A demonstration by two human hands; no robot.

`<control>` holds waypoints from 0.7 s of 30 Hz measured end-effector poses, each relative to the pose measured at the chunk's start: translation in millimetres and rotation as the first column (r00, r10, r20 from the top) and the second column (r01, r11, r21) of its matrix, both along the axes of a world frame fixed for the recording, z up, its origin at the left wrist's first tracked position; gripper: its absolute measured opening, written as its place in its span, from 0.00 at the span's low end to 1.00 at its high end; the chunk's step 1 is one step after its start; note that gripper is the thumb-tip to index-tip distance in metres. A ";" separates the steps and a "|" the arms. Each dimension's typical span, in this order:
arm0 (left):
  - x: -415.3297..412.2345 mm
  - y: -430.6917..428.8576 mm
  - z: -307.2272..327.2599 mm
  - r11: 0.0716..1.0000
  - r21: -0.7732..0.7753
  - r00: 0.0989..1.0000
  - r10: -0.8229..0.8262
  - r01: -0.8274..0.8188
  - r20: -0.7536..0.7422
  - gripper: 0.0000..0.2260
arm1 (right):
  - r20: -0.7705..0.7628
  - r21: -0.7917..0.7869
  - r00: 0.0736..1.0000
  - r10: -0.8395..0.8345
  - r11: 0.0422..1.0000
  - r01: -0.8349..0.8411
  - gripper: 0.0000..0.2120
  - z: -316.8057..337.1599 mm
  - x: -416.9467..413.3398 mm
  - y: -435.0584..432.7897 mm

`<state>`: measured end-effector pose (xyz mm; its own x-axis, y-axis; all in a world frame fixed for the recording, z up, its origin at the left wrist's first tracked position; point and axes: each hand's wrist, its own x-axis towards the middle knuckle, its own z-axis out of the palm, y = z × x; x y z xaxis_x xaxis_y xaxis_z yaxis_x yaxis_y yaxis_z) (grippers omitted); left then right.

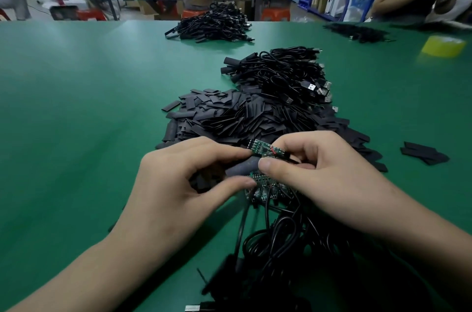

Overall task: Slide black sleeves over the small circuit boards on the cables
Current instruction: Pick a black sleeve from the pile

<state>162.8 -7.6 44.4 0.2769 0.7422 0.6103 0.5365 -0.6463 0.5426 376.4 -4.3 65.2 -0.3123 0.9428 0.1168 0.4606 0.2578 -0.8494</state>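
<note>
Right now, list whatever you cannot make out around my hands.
Head view only.
The black sleeve: its mouth is hidden by fingers of the left hand and the thumb of the right hand, so whether the circuit board has entered is unclear.
The circuit board: right end covered by the right hand.
The boards under the hands: blurred, uncountable.
The cable bundle: dark, cut off by the bottom edge.

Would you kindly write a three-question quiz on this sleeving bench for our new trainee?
1. True or false: the circuit board pinched by the right hand already sits fully inside the black sleeve.
2. The left hand holds: A the black sleeve, B a plug, C nothing.
3. Fill in: the tape roll at the far right of the table is ____.
Key: 1 false; 2 A; 3 yellow.
</note>
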 end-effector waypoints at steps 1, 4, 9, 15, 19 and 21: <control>0.4 -0.5 1.0 0.999 0.040 1.000 0.010 -0.009 -0.022 0.12 | -0.004 -0.004 1.000 0.002 1.000 -0.002 0.10 -0.6 -0.3 -1.2; -1.0 0.0 2.7 0.998 0.051 0.999 0.041 -0.042 0.018 0.11 | 0.004 0.044 1.000 -0.018 0.999 0.018 0.14 0.8 1.9 -1.0; -4.4 0.1 5.1 0.997 0.011 0.993 0.075 -0.077 0.089 0.09 | 0.101 0.091 0.995 -0.022 0.996 0.013 0.20 6.1 11.2 1.3; -3.2 -0.3 4.7 0.997 0.018 0.992 0.073 -0.075 0.100 0.07 | 0.142 0.078 0.990 0.016 0.997 -0.028 0.19 0.4 11.3 1.9; -2.1 -0.7 4.4 0.998 0.025 0.994 0.056 -0.059 0.091 0.07 | 0.126 0.055 0.992 0.034 0.998 -0.041 0.20 0.5 9.1 1.5; -1.7 -0.9 4.4 0.999 0.027 0.996 0.039 -0.042 0.085 0.07 | 0.117 0.041 0.992 0.040 0.998 -0.045 0.21 0.4 8.4 1.6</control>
